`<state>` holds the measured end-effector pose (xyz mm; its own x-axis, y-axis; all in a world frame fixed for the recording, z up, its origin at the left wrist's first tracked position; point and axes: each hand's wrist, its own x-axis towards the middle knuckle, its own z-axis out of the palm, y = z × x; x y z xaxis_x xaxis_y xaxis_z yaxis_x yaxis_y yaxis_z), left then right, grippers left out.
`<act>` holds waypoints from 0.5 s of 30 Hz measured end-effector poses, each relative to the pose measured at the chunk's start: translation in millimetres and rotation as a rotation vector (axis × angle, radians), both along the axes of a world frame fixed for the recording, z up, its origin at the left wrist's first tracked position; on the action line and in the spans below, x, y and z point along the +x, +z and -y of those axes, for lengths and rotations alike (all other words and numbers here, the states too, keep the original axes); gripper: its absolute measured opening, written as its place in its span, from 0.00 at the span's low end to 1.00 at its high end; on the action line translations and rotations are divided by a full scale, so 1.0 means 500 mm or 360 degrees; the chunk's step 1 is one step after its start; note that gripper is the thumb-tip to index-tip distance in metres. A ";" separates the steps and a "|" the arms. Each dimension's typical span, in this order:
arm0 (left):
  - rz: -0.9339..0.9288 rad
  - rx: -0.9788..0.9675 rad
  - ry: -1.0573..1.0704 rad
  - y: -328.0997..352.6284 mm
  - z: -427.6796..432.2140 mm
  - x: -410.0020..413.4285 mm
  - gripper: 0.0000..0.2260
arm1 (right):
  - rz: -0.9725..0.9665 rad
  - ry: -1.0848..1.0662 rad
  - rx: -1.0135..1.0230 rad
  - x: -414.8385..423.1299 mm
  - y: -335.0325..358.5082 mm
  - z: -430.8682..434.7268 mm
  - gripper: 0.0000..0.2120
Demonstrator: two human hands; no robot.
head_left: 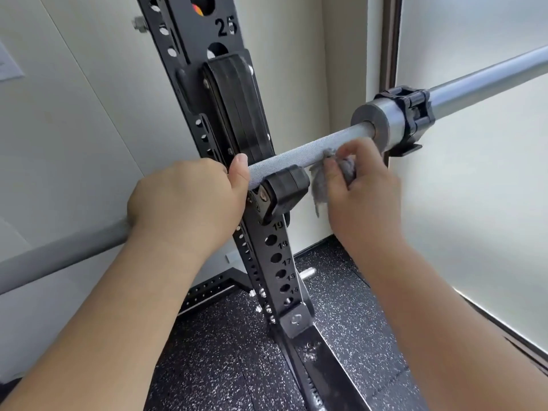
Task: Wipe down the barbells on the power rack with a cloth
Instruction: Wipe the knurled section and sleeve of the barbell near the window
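A silver barbell (299,151) runs diagonally from lower left to upper right and rests in the black J-hook (281,189) of the power rack upright (225,93). My left hand (189,197) grips the knurled shaft just left of the hook, thumb on top. On the right of the hook, my right hand (361,188) holds a crumpled grey cloth (324,185) pressed against the underside of the shaft, close to the sleeve collar (376,123). A black clamp collar (415,111) sits on the sleeve.
The rack's numbered upright continues down to a base foot (332,369) on black speckled rubber flooring (225,351). A white wall stands behind on the left, a frosted glass panel (474,188) close on the right. The barbell sleeve extends past the right edge.
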<state>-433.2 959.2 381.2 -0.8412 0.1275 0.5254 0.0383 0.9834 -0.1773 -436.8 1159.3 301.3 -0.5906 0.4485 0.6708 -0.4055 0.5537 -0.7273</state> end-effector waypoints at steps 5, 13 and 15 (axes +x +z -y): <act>-0.0013 0.0019 -0.0015 0.001 -0.001 0.009 0.33 | 0.0118 -0.0105 -0.0168 0.003 0.022 -0.041 0.05; -0.0285 -0.0107 -0.0329 -0.019 0.035 0.032 0.18 | 0.0081 -0.0447 -0.0171 0.026 0.049 -0.029 0.08; -0.0296 -0.0136 -0.0398 -0.029 0.049 0.041 0.15 | -0.0041 -0.0445 -0.0239 0.039 0.053 -0.019 0.08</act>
<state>-412.5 934.9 366.5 -0.6689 0.3686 0.6456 0.2360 0.9288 -0.2858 -417.5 1168.6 327.7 -0.4141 0.6863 0.5980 -0.2724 0.5334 -0.8008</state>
